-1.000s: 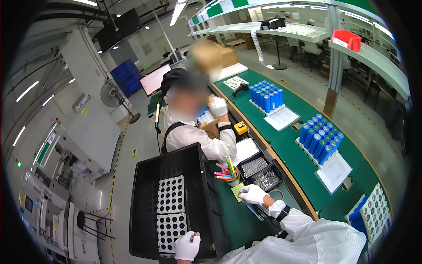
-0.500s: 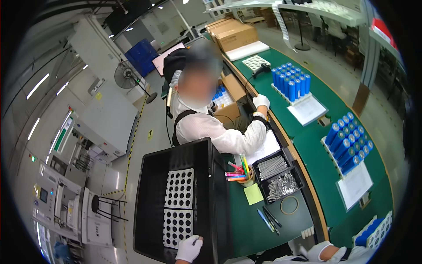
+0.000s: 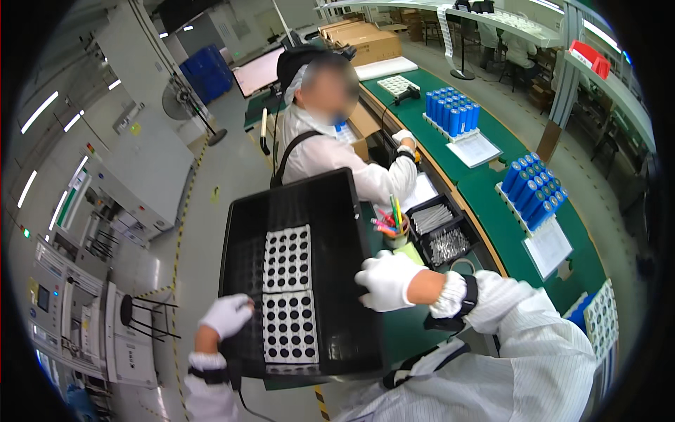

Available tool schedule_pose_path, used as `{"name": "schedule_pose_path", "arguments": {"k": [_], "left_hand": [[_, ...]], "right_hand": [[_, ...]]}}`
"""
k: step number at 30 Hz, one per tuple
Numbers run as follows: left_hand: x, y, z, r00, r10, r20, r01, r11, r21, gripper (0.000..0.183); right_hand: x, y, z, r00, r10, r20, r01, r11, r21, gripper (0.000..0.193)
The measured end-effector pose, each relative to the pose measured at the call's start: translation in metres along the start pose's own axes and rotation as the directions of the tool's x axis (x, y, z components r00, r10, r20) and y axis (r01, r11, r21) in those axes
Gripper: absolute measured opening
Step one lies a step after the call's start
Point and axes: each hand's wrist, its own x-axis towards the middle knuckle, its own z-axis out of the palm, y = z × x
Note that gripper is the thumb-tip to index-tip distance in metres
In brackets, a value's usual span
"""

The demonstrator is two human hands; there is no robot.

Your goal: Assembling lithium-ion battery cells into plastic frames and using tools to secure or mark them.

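A large black plastic bin (image 3: pixel 330 204) lies in front of me, tilted in the view. Inside it, two white trays with rows of round holes lie end to end: a farther tray (image 3: pixel 287 259) and a nearer tray (image 3: pixel 290 328). My left hand (image 3: pixel 228 315), in a white glove, is closed over the bin's left rim with the thumb on the inner side. At the opposite rim, my right hand (image 3: pixel 391 280), also gloved, is curled round the edge; its fingertips are partly hidden.
Beyond the bin, a co-worker (image 3: pixel 330 151) sits at the green bench (image 3: pixel 485 186). Blue cylindrical cells stand in a far group (image 3: pixel 453 112) and a near group (image 3: pixel 533 188). A pen cup (image 3: pixel 397 228) and black parts boxes (image 3: pixel 450 243) are right of the bin.
My left hand has gone from the bin's near edge to its left rim. My right hand has come from the lower right to the right rim. The view has shifted; the bin sits farther right.
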Motion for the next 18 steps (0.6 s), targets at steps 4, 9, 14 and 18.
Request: {"name": "schedule_pose_path", "arguments": {"k": [4, 9, 14, 18], "left_hand": [[0.089, -0.094, 0.029, 0.983, -0.175, 0.051, 0.180, 0.976, -0.121, 0.041], [0.223, -0.097, 0.087, 0.996, -0.088, 0.015, 0.088, 0.995, 0.046, 0.050], [0.280, -0.088, 0.128, 0.900, -0.388, 0.199, 0.395, 0.919, 0.006, 0.047], [0.313, -0.117, 0.161, 0.913, -0.373, 0.166, 0.323, 0.908, 0.266, 0.048]], "right_hand": [[-0.025, -0.043, 0.050, 0.962, 0.269, -0.045, -0.265, 0.961, 0.077, 0.046], [-0.035, -0.095, 0.088, 0.916, 0.386, -0.109, -0.385, 0.922, 0.036, 0.049], [-0.033, -0.083, 0.103, 0.863, 0.411, -0.295, -0.382, 0.912, 0.153, 0.025], [-0.036, -0.081, 0.108, 0.833, 0.385, -0.398, -0.334, 0.923, 0.192, 0.018]]}}
